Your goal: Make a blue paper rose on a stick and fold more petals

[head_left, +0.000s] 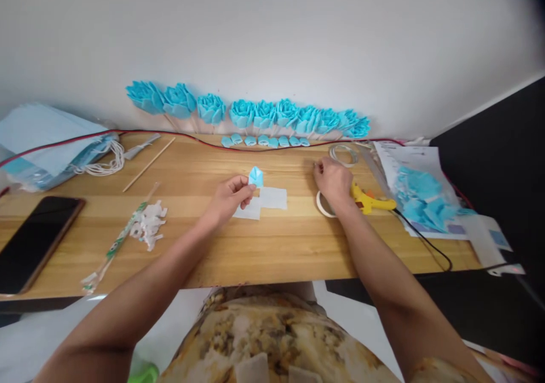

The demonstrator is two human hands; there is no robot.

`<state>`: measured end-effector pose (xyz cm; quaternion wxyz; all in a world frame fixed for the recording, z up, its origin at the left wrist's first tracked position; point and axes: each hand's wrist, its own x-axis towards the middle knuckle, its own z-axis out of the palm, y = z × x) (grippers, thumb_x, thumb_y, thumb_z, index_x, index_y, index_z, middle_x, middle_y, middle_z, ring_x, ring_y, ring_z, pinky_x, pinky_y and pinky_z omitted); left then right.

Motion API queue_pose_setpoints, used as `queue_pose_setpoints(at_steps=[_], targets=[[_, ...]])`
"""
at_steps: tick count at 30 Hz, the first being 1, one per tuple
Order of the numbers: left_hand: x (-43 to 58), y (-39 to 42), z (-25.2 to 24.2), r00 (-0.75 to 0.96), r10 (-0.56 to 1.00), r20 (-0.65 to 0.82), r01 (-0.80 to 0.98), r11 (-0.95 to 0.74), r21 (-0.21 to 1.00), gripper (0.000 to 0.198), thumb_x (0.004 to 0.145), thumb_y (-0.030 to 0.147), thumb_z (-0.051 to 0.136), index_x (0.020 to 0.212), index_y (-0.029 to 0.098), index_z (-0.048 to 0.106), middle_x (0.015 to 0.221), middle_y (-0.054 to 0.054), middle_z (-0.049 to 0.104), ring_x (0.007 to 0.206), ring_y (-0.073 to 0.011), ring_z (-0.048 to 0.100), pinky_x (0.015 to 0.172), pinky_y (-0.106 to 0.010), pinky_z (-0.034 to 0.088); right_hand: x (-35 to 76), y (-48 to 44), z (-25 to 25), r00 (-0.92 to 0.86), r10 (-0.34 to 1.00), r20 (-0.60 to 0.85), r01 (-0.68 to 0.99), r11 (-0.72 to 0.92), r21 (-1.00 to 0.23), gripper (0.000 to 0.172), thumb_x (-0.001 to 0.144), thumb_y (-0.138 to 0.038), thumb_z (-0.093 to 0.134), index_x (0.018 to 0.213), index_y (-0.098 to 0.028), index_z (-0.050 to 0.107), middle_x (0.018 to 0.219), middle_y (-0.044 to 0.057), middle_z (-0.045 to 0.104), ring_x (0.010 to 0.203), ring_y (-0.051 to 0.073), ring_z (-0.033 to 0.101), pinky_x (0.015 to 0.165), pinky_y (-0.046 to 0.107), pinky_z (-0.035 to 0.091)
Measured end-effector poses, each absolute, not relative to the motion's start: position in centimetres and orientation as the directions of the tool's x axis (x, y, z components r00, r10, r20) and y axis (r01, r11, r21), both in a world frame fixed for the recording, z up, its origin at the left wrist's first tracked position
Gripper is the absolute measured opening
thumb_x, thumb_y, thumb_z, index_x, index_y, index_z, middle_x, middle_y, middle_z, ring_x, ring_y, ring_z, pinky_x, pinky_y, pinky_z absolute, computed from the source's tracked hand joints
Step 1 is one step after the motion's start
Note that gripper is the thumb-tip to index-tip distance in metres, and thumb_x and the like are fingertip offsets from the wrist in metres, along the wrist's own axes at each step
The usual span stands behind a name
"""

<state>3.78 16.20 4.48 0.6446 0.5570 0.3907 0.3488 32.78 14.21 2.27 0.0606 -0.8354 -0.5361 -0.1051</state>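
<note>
Beside the two thin white rectangular sheets [275, 198] on the brown wooden worktop [276, 249], the left hand [232, 200] pinches a small light-blue folded piece [256, 177] in a narrow grip. Its pointed end faces away from the sheets, the long axis running likewise. Right of the sheets, the right hand [332, 177] curls near a yellow plastic glue gun [374, 203]; I cannot tell whether it holds anything.

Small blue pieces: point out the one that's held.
The blue piece pinched in the left hand; the row of others before the blue flowers lies on the table.
</note>
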Motion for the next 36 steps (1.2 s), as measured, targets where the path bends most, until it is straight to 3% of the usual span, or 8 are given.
queue_pose_setpoints(at_steps=[4,6,8,11,14,21,36], targets=[[3.8,15.9,4.7,0.472,0.870,-0.145,-0.020,0.175,0.984,0.027,0.073,0.038,0.070,0.067,0.017,0.055,0.056,0.005,0.054,0.049,-0.0064,0.044,0.051,-0.022,0.036,33.6,14.1,2.0,0.478,0.816,0.325,0.878,-0.438,-0.191,0.025,0.096,-0.028,0.051,0.106,-0.014,0.069,0.088,0.013,0.076,0.075,0.024,0.066,0.065,0.033,0.035],[3.8,15.9,4.8,0.479,0.862,-0.167,-0.017,0.199,0.980,0.027,0.071,0.039,0.071,0.068,0.017,0.055,0.054,0.005,0.053,0.049,-0.0062,0.043,0.051,-0.022,0.036,32.7,13.6,2.7,0.430,0.807,0.405,0.896,-0.328,-0.298,0.022,0.095,-0.029,0.053,0.102,-0.016,0.070,0.087,0.010,0.076,0.073,0.022,0.065,0.067,0.032,0.039],[3.8,15.9,4.9,0.485,0.855,-0.184,-0.015,0.219,0.976,0.028,0.069,0.040,0.072,0.068,0.017,0.055,0.053,0.005,0.053,0.048,-0.0061,0.043,0.050,-0.022,0.035,30.6,12.6,3.9,0.295,0.798,0.525,0.927,-0.107,-0.358,0.019,0.096,-0.030,0.055,0.098,-0.019,0.070,0.087,0.007,0.076,0.071,0.020,0.065,0.069,0.032,0.044],[3.9,15.9,4.7,0.474,0.861,-0.183,-0.030,0.223,0.974,0.029,0.068,0.040,0.073,0.068,0.018,0.054,0.052,0.006,0.053,0.047,-0.0060,0.042,0.049,-0.022,0.034,26.0,11.0,5.9,-0.003,0.739,0.673,0.909,0.283,-0.306,0.013,0.095,-0.024,0.058,0.088,-0.022,0.068,0.081,0.004,0.073,0.073,0.018,0.065,0.072,0.032,0.047],[4.0,15.9,4.5,0.451,0.878,-0.157,-0.047,0.199,0.979,0.028,0.068,0.040,0.072,0.068,0.018,0.054,0.052,0.006,0.052,0.046,-0.0060,0.042,0.049,-0.022,0.034,22.2,10.4,6.9,-0.207,0.640,0.740,0.863,0.475,-0.169,0.009,0.092,-0.016,0.062,0.088,-0.023,0.066,0.077,0.003,0.072,0.074,0.018,0.064,0.070,0.032,0.048],[4.1,15.8,4.5,0.398,0.914,-0.082,-0.056,0.114,0.992,0.027,0.068,0.038,0.070,0.064,0.019,0.052,0.051,0.006,0.050,0.046,-0.0065,0.041,0.047,-0.022,0.032,20.3,10.9,5.9,-0.269,0.555,0.787,0.895,0.447,-0.009,0.013,0.090,-0.011,0.063,0.086,-0.023,0.063,0.071,0.000,0.068,0.070,0.017,0.058,0.061,0.031,0.043],[4.2,15.7,4.5,0.458,0.889,-0.001,-0.063,0.033,0.997,0.021,0.074,0.035,0.066,0.069,0.019,0.053,0.055,0.006,0.049,0.049,-0.0073,0.042,0.048,-0.023,0.033,20.4,10.9,5.4,-0.293,0.555,0.779,0.895,0.446,0.018,0.011,0.090,-0.010,0.064,0.088,-0.020,0.066,0.076,0.001,0.071,0.072,0.016,0.057,0.062,0.029,0.044]])
